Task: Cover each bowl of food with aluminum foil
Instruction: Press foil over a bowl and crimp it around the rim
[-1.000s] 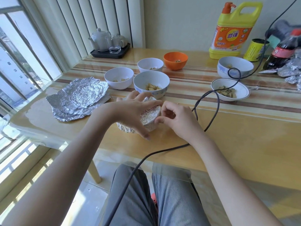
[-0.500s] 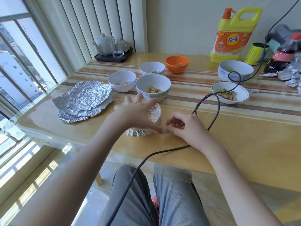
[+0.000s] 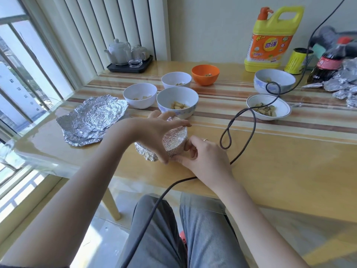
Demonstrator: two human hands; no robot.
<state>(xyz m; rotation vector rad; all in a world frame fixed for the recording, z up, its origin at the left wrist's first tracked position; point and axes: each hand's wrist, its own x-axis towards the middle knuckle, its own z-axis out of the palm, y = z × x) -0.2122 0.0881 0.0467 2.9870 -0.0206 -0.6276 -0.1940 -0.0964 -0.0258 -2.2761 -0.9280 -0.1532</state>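
Bowl (image 3: 174, 141), seemingly more tilted than before, between both hands.

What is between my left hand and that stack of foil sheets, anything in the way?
Nothing visible. The left hand holds the foil-wrapped bowl; the foil stack lies to its left, with bare table between.

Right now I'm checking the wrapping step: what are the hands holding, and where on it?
The foil-covered bowl. The left hand spans its top, fingers on the rim; the right hand pinches the foil at its right side edge.
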